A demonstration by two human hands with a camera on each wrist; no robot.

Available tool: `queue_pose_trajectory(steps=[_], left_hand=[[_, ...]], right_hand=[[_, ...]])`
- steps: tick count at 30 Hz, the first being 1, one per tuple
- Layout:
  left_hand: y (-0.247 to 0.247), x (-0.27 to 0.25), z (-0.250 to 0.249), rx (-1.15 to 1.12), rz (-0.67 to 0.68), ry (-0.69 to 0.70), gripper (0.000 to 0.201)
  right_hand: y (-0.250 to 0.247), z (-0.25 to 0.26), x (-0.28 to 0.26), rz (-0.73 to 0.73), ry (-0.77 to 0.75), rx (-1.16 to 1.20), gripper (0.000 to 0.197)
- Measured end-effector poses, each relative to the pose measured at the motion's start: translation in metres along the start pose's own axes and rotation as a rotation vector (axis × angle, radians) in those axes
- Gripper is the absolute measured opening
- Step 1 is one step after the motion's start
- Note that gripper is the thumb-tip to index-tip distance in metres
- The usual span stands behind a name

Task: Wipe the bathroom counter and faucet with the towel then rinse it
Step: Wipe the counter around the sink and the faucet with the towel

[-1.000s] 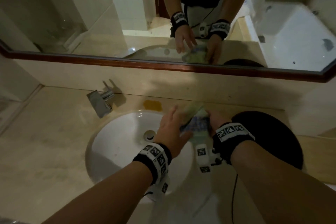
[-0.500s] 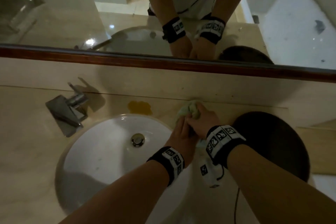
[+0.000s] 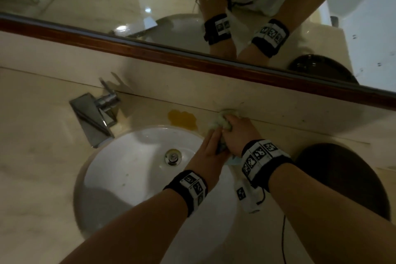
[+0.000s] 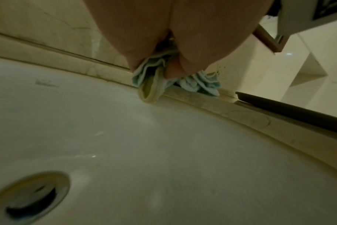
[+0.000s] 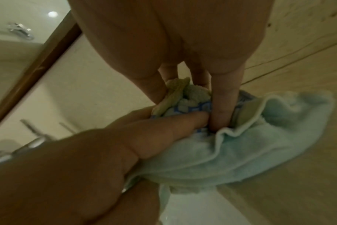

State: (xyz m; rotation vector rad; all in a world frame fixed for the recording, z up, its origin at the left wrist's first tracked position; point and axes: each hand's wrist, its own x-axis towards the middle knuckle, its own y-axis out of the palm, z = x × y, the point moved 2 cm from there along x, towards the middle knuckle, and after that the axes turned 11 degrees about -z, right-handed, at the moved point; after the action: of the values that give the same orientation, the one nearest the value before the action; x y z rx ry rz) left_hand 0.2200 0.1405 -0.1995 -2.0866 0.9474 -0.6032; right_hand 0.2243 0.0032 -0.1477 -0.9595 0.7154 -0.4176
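right hand (image 3: pixel 237 133) bunches pale-blue towel (image 5: pixel 231 146) under itself on counter (image 3: pixel 278 133), likely for pressure | left hand (image 3: pixel 211 152) alongside pinches its trailing end | yellow stain (image 3: pixel 182 119) just beyond left fingertips

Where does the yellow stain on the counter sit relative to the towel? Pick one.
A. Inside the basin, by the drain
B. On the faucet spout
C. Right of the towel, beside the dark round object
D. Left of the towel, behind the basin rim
D: the head view shows the yellow stain on the counter behind the basin, left of the towel.
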Motion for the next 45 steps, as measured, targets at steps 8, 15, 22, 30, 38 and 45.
queue_pose_trajectory(steps=[8, 15, 22, 30, 38, 45], left_hand=[[-0.034, -0.044, -0.012, -0.111, 0.063, -0.268, 0.069], [-0.109, -0.077, -0.06, -0.128, 0.045, -0.132, 0.041], [-0.168, -0.133, -0.072, -0.297, -0.246, -0.52, 0.039], [-0.22, -0.187, -0.043, -0.858, -0.526, -0.785, 0.04], [-0.279, -0.251, 0.047, -1.004, -0.714, -0.962, 0.025], [-0.312, -0.304, 0.156, -0.701, -0.587, -1.047, 0.025]], right_hand=[[0.016, 0.02, -0.05, 0.098, -0.09, 0.016, 0.052], [-0.025, 0.022, -0.112, 0.066, 0.001, 0.277, 0.029], [-0.031, 0.067, -0.174, 0.377, -0.166, 0.152, 0.03], [0.005, 0.107, -0.227, 0.57, -0.185, 0.433, 0.074], [0.076, 0.15, -0.263, 0.575, -0.203, 0.448, 0.043], [0.162, 0.22, -0.301, 0.501, -0.445, -0.016, 0.033]])
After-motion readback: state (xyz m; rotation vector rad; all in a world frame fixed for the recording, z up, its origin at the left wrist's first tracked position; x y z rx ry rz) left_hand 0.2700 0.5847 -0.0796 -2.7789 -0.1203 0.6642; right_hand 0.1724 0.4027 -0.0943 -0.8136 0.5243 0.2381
